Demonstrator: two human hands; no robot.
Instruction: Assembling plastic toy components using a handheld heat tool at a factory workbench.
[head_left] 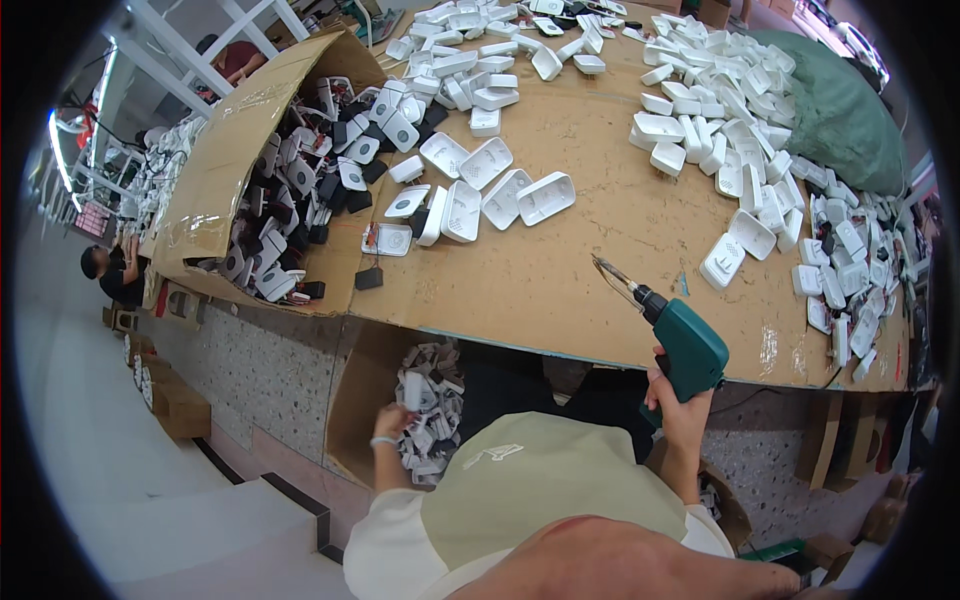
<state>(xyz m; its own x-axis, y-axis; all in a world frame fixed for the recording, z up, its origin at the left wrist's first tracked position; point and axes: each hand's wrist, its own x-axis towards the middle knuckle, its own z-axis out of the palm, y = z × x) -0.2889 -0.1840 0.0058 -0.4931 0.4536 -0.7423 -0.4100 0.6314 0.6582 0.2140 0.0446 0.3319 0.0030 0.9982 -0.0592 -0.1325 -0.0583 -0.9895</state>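
Note:
My right hand [686, 412] is wrapped round the handle of a dark green soldering gun [692, 345]. Its thin metal tip points up and to the left, above the cardboard-covered table. Low on the left, my left hand [391, 421] reaches over a cardboard box [352, 425] below the table edge. A white plastic case [412, 388] is at its fingertips and appears pinched there. Beneath it, many similar white and grey pieces [432, 435] fill the box. On the table ahead lie several open white plastic shells [462, 212], and one small case with a dark block on a wire [387, 240].
A cardboard carton [222, 165] on its side at the left spills white and black assemblies [290, 190]. More white shells [725, 110] pile up at far right beside a green cloth bundle [845, 110]. Wired assemblies [850, 265] lie at the right edge. Other people [118, 275] work at left.

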